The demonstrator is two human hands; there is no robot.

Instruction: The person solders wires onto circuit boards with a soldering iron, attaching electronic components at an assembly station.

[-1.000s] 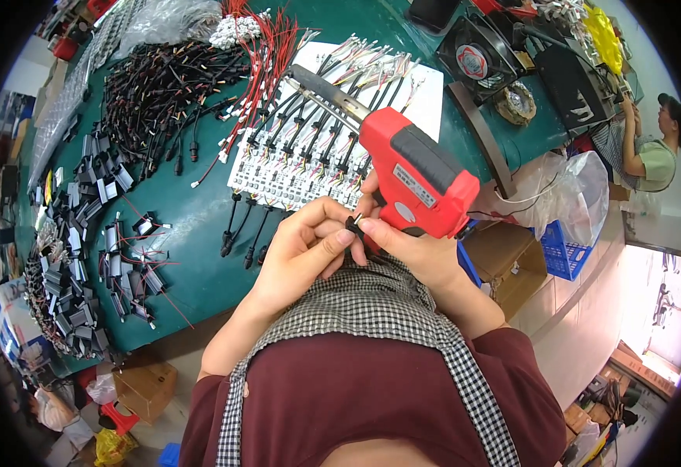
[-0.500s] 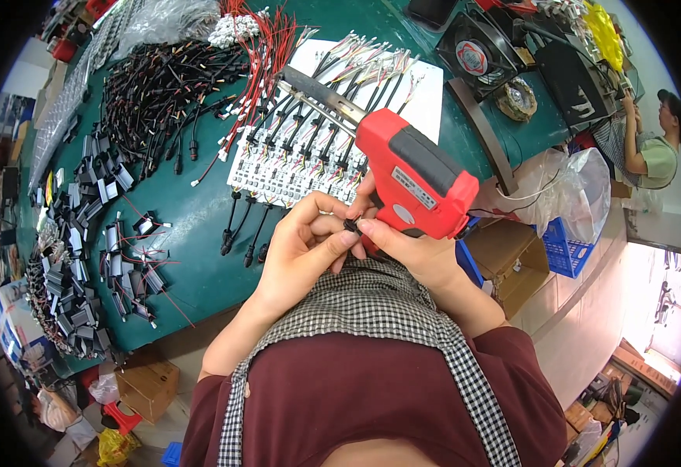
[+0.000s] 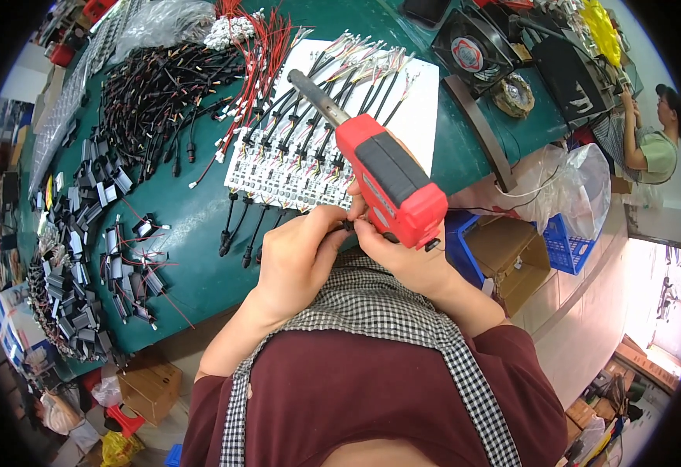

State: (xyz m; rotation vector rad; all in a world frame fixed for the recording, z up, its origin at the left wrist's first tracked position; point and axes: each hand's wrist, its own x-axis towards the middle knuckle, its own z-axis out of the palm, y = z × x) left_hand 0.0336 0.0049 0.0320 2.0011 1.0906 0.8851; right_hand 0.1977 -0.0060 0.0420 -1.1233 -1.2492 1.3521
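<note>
Barely shifted since before, red plastic soldering gun [image 3: 391, 180] gripped in my right hand [image 3: 410, 261], long axis running up-left, tip over white board of black wired connectors [image 3: 294, 167], my left hand [image 3: 297, 261] fingers pinching its black cord, green table [image 3: 192, 257].

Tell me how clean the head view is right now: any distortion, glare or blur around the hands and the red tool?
Head view: strong fisheye bending, black corners; the green table edge curves. The left hand, right hand and red tool are sharp and evenly lit. The floor at far right is washed out by bright light. Small parts near the left rim look squeezed and soft.
</note>
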